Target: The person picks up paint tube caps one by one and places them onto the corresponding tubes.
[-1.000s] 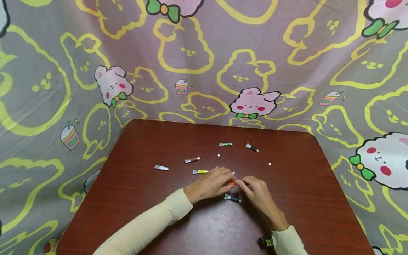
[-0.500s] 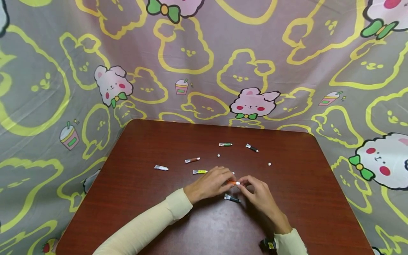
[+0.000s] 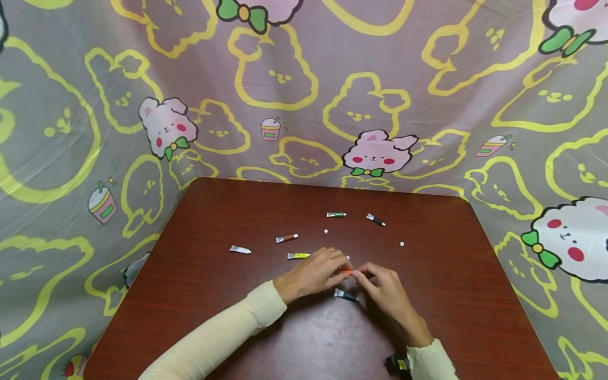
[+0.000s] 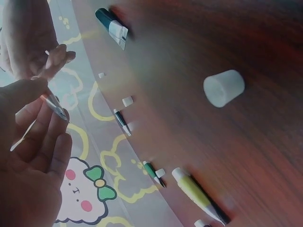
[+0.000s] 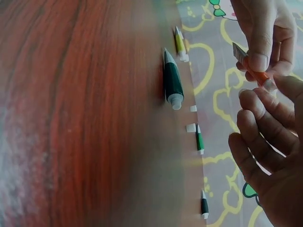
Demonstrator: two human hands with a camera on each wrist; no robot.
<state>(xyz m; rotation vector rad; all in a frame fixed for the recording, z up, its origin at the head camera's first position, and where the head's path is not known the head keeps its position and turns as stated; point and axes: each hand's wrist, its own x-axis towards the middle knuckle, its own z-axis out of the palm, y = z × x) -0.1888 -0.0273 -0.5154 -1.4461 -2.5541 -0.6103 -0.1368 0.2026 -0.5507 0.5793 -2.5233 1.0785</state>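
A small orange paint tube (image 3: 346, 272) is held just above the brown table (image 3: 214, 221) between both hands. My left hand (image 3: 339, 266) pinches its body; the tube (image 4: 55, 107) shows between thumb and fingers in the left wrist view. My right hand (image 3: 359, 275) pinches the tube's other end, and its fingertips hide the tip. From the right wrist camera the orange tube (image 5: 254, 69) runs from my left hand (image 5: 260, 33) down to my right hand (image 5: 267, 142). A dark green uncapped tube (image 3: 345, 296) lies on the table just below the hands.
Other small tubes lie further back: yellow (image 3: 298, 256), brown (image 3: 287, 238), white (image 3: 240, 249), green (image 3: 336, 215) and black (image 3: 376, 220). Three loose white caps (image 3: 325, 231) (image 3: 401, 244) (image 3: 348, 258) sit among them. A cartoon-print cloth (image 3: 304, 95) hangs behind the table.
Half a second ago a white tip of the orange tube showed between the hands; my right fingers have closed in over it. Both hands otherwise stay in place.
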